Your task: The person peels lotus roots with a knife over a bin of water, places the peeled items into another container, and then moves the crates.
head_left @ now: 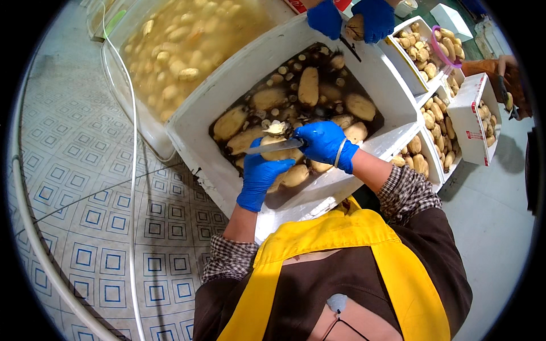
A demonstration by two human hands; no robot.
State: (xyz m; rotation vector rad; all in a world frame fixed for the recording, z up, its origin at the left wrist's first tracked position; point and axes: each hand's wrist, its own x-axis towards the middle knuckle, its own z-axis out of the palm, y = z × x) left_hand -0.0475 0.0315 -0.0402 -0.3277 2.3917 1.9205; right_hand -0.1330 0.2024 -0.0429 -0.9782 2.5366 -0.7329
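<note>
My left hand (257,181), in a blue glove, grips a pale lotus root (282,154) over the near part of a white foam box (196,102). My right hand (322,142), also gloved in blue, is closed round the handle of a knife (274,146). Its blade points left and lies across the root, close to my left fingers. A ragged whitish piece (276,127) shows just beyond the blade; whether it joins the held root I cannot tell. Dark water in the box holds several lotus roots (308,86) and small cut-off ends.
Across the box, another person's blue-gloved hands (373,20) hold a lotus root (355,27) and a knife (350,49). A tub (149,133) of murky water and roots adjoins at left. A white hose (134,170) crosses the patterned floor. Root-filled foam boxes (475,122) stand at right.
</note>
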